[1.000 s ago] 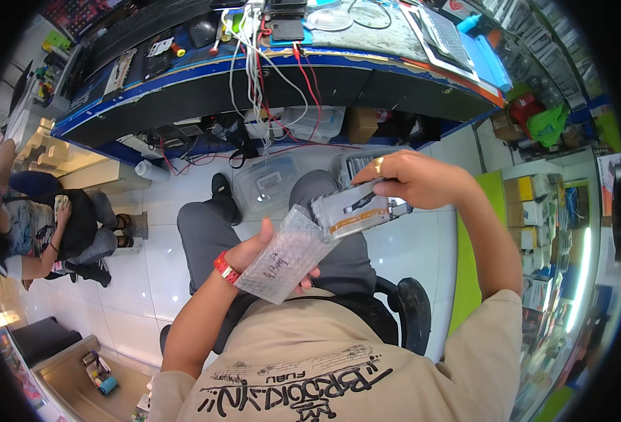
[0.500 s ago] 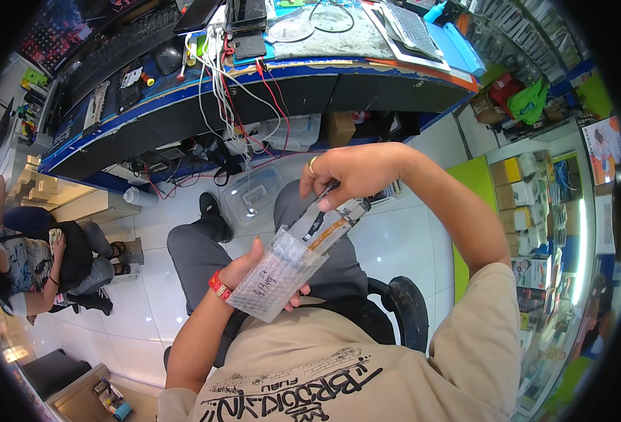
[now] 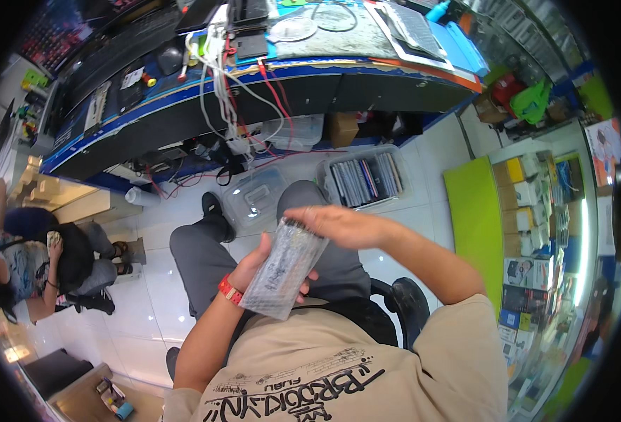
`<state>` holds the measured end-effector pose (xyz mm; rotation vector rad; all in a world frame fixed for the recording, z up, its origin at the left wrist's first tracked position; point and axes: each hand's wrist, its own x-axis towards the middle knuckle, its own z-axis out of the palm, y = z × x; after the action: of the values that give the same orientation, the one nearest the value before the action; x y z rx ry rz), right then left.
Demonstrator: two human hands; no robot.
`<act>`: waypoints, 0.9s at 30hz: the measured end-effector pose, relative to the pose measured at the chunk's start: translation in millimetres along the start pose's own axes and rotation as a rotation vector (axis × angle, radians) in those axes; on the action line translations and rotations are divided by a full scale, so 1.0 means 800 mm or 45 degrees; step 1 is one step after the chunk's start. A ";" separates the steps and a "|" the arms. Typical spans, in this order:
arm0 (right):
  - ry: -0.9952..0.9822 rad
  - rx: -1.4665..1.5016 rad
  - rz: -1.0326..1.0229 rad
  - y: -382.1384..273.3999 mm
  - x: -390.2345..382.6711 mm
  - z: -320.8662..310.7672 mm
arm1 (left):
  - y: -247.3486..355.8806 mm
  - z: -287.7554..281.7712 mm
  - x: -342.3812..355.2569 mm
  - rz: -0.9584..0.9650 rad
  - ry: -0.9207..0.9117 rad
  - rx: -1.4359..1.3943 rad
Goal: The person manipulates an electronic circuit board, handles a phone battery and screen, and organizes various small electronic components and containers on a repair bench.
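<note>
My left hand [image 3: 254,260] is closed around a bubble-wrap pouch [image 3: 282,274] above my lap, its thumb along one edge and its fingertips showing past the other. Dark handwriting marks the pouch's front. Inside sits a flat phone part, blurred by the wrap, with only a small dark end [image 3: 293,224] visible at the pouch's mouth. Against that end lies my right hand [image 3: 338,225], its fingers stretched flat and gripping nothing that I can see.
Ahead stands a workbench [image 3: 353,91] with cables, phones and tools. Below it, a clear bin [image 3: 367,183] holds flat packets, beside a clear lid [image 3: 254,200]. A glass display case [image 3: 535,232] is on the right; a seated person [image 3: 36,260] is on the left.
The phone part has slid almost wholly into the pouch. My right hand has let go of it, moved down and left, and flattened over the pouch's mouth, uncovering the bin.
</note>
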<state>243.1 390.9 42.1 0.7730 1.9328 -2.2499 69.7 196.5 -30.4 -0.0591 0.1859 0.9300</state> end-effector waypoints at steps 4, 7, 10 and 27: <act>0.373 0.137 -0.072 0.055 -0.009 0.045 | -0.008 -0.010 -0.002 0.108 0.061 0.064; 0.313 0.533 0.139 0.089 -0.030 0.080 | -0.008 -0.006 0.020 0.351 0.089 0.207; 0.184 0.691 -0.019 0.118 -0.028 0.089 | -0.006 -0.009 0.037 0.598 0.587 0.961; 1.315 -1.214 0.799 0.446 0.101 -0.324 | -0.038 -0.051 -0.119 0.492 2.059 2.608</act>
<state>389.5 584.1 -334.8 2.0882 2.1780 -0.3855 33.1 97.2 -54.0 1.1891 2.5943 0.4466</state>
